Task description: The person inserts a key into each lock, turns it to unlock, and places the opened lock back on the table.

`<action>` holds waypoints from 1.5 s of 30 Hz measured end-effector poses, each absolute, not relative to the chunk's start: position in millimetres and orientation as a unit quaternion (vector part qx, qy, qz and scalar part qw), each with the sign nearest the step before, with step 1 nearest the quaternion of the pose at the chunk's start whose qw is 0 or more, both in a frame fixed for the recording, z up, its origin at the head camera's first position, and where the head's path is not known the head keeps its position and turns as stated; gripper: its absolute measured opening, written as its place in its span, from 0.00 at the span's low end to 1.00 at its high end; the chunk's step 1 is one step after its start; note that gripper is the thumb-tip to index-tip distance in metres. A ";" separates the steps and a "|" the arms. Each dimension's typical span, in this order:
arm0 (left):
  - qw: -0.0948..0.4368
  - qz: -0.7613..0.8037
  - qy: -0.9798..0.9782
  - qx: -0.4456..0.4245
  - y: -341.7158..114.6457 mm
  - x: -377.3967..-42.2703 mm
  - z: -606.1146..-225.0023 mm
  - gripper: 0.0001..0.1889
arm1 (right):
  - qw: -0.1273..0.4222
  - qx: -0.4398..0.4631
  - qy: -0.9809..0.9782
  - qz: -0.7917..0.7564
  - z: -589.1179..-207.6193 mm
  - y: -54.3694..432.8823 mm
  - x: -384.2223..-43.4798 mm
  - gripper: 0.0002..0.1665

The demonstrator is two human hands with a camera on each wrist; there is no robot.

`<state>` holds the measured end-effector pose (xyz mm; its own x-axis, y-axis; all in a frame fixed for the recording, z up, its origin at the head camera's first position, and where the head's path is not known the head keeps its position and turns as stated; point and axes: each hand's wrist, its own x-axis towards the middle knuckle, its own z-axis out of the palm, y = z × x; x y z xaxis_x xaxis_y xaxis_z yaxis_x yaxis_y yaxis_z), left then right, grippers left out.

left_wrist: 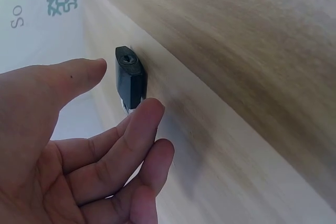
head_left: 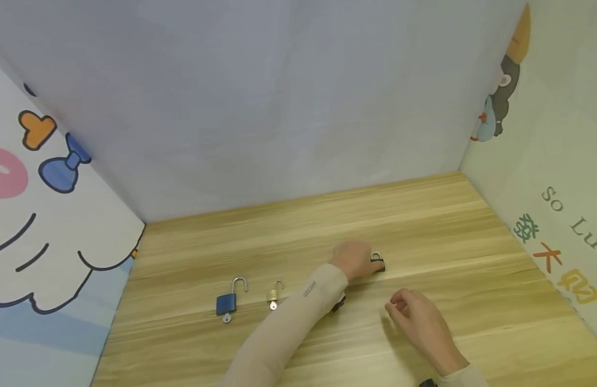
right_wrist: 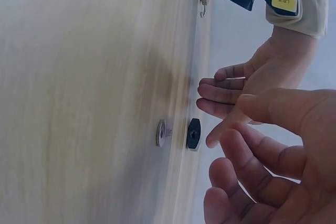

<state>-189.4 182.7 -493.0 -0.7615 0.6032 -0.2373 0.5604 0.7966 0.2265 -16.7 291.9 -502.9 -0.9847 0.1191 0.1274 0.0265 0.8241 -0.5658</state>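
Observation:
A small black padlock point(head_left: 378, 264) with a silver shackle lies on the wooden table, its keyhole showing in the left wrist view point(left_wrist: 128, 59). Over it reaches my left hand point(head_left: 353, 259), thumb and fingers spread on either side. In the left wrist view the thumb is apart from the lock body; whether a fingertip touches the shackle end, I cannot tell. Closer to me, my right hand point(head_left: 421, 322) hovers with loosely bent fingers and nothing visible in them. A silver key point(right_wrist: 161, 132) is beside the black padlock in the right wrist view.
To the left lie a blue padlock point(head_left: 226, 304) and a smaller brass padlock point(head_left: 272, 295), both with raised shackles and keys inserted. A pale wall point(head_left: 288, 107) rises behind the table point(head_left: 206, 247), and printed panels stand at both sides.

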 end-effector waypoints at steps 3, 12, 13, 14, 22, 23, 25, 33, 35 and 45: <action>0.159 0.071 0.933 0.315 188.5 -190.4 -493.2 0.30 | 0.077 -0.041 -0.952 0.294 -503.7 294.9 -15.9 0.05; 0.169 0.076 0.932 0.312 197.9 -193.8 -496.7 0.32 | 0.086 -0.038 -0.953 0.289 -504.1 302.0 -11.3 0.04; 0.171 0.078 0.931 0.312 199.1 -194.3 -497.3 0.32 | 0.085 -0.041 -0.953 0.289 -504.4 302.6 -10.5 0.04; 0.174 0.079 0.930 0.313 200.2 -194.6 -498.0 0.32 | 0.083 -0.043 -0.953 0.289 -504.6 303.1 -9.8 0.04; 0.170 0.074 0.935 0.303 205.4 -198.7 -505.8 0.30 | 0.064 -0.058 -0.952 0.295 -506.3 304.4 -7.8 0.05; 0.170 0.075 0.935 0.302 205.6 -199.0 -506.5 0.30 | 0.064 -0.058 -0.952 0.295 -506.4 304.6 -7.7 0.05; 0.167 0.079 0.936 0.299 205.8 -199.5 -506.8 0.31 | 0.065 -0.056 -0.952 0.294 -506.8 305.1 -7.8 0.05; 0.121 0.076 0.943 0.302 197.2 -199.8 -486.2 0.30 | 0.046 -0.062 -0.953 0.293 -506.6 304.6 -7.3 0.06; 0.117 0.073 0.943 0.303 191.8 -198.1 -477.6 0.30 | 0.031 -0.067 -0.953 0.292 -505.0 303.4 -6.6 0.07; 0.128 0.077 0.939 0.309 165.3 -184.8 -446.5 0.30 | -0.054 -0.079 -0.962 0.255 -500.8 296.5 -6.5 0.09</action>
<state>-184.8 165.3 -446.5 -0.7767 0.5994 -0.1934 0.5600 0.7978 0.2233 -6.5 296.5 -500.8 -0.9818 0.1244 -0.1439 0.1793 0.8577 -0.4820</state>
